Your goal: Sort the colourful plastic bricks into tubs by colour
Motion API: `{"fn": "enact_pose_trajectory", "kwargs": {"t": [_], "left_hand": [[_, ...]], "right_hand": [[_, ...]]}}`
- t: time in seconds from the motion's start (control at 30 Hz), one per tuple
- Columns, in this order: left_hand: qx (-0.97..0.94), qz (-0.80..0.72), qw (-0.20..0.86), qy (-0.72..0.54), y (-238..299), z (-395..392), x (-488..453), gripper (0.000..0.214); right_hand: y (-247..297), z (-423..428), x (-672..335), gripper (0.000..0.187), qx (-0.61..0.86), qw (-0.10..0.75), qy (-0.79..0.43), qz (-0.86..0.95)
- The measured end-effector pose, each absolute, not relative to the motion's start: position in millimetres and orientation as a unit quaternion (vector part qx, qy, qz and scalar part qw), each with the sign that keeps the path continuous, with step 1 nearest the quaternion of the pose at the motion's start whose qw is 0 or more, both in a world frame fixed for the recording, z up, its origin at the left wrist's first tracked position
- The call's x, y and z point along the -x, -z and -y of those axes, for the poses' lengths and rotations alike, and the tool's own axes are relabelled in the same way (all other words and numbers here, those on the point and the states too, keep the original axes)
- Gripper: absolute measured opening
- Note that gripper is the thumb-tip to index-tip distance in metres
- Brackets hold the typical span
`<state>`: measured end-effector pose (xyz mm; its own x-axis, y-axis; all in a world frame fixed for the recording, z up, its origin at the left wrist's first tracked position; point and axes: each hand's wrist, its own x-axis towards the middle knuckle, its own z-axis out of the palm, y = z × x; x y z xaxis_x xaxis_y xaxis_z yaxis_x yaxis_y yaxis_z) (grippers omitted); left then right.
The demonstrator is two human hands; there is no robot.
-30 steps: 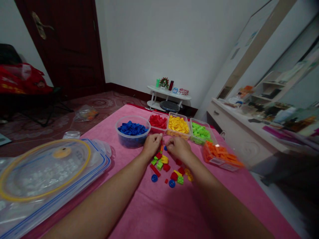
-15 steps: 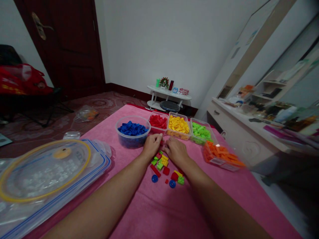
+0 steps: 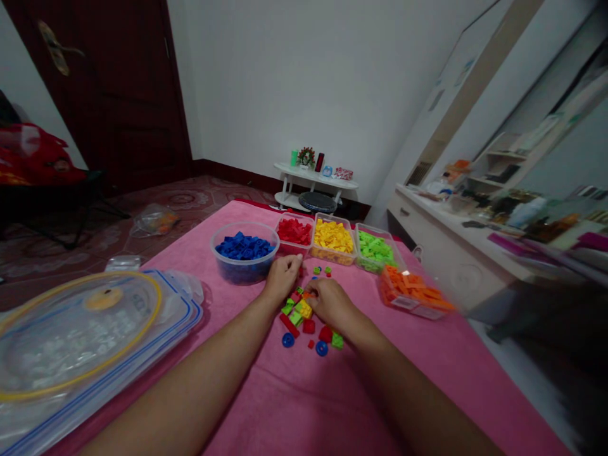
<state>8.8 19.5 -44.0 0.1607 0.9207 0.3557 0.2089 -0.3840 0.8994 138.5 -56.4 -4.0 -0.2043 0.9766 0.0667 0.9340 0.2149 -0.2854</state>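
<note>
L & R hands (image 3: 284, 275) bare — forearms (image 3: 223, 358) bare too, tapering twd wrists (image 3: 269, 299).

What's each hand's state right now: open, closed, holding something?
Left hand: curled; whether it holds anything cannot be told.
Right hand: curled at an orange block; grip cannot be told.

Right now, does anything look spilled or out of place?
Nothing looks damaged. Mixed-colour loose pieces lie on the pink cloth, outside the single-colour boxes, and the orange-filled box sits skewed to their row.
</note>
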Motion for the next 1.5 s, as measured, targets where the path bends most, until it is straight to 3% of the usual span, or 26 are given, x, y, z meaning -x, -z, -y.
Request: {"fn": "enact_pose_trajectory", "kwargs": {"t": [0.1, 0.27, 0.37, 0.5, 0.73, 0.97, 1.5], "left_hand": [[-0.669, -0.420, 0.369, -0.490, 42.8, -19.0, -8.6, 0.047], [-0.668, -0.414, 0.372, -0.494, 42.1, -19.0, -9.2, 0.046], [-0.667, -0.413, 0.369, -0.499, 43.9, -19.8, -9.7, 0.047], [-0.668, -0.410, 0.365, -0.503, 45.1, -19.7, -9.8, 0.047], [-0.673, -0.409, 0.357, -0.502, 45.2, -20.8, -9.4, 0.046], [-0.670, -0.414, 0.360, -0.500, 49.0, -23.3, -9.9, 0.047], [-0.663, -0.412, 0.369, -0.504, 50.5, -23.3, -10.3, 0.048]], "right_hand": [[3.6, 61.7, -141.1, 0.016, 0.613, 0.168, -0.095, 0.766], [-12.3, 72.2, -182.8, 0.022, 0.629, 0.394, -0.123, 0.659], [-29.7, 77.3, -229.5, 0.031, 0.666, 0.468, -0.069, 0.576], [-43.0, 83.0, -289.2, 0.034, 0.726, 0.453, 0.017, 0.517], [-41.7, 90.6, -335.5, 0.034, 0.756, 0.384, 0.065, 0.526], [-43.6, 91.5, -341.0, 0.031, 0.754, 0.403, 0.082, 0.513], [-33.4, 100.2, -242.1, 0.030, 0.651, 0.397, -0.184, 0.621]]}}
